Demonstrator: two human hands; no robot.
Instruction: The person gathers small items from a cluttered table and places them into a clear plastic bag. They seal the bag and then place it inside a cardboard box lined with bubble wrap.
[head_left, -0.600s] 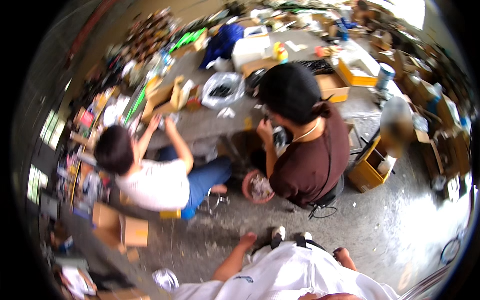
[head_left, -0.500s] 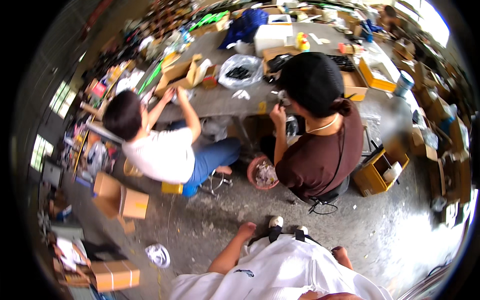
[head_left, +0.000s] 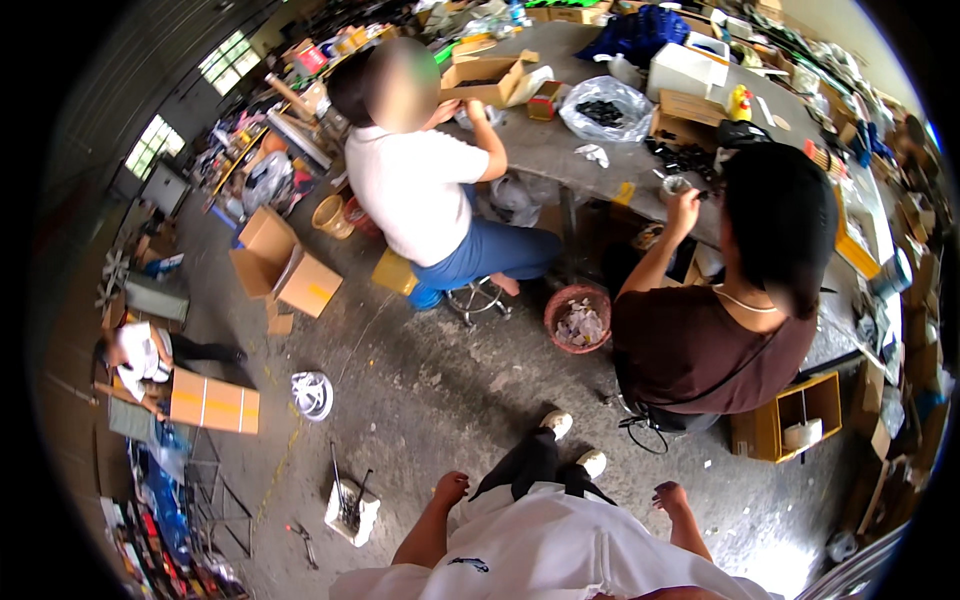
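Observation:
My left hand (head_left: pixel 452 488) hangs beside my white shirt (head_left: pixel 545 540), its fingers loosely bent and apart, with nothing seen in it. On the other side my right hand (head_left: pixel 671 496) hangs with its fingers apart and empty. Neither hand touches anything. Below them the concrete floor (head_left: pixel 400 400) shows, with my dark trousers and pale shoes (head_left: pixel 557 424). Ahead, a person in a brown top (head_left: pixel 700 350) sits at a long grey table (head_left: pixel 560 150), holding a small clear item. To the left a person in a white top (head_left: pixel 420 190) sits with both hands at the table.
A red basket of scraps (head_left: pixel 580 330) stands between the seated people. A yellow crate (head_left: pixel 785 425) is at the right. On the left are an open carton (head_left: pixel 265 255), a white coiled bundle (head_left: pixel 312 396) and a dustpan (head_left: pixel 352 510). A farther person bends by a taped box (head_left: pixel 215 400).
My view has turned leftward, so the table and seated people sit farther right. The dustpan has come into view. Both my hands still hang at my sides, and my feet are farther forward.

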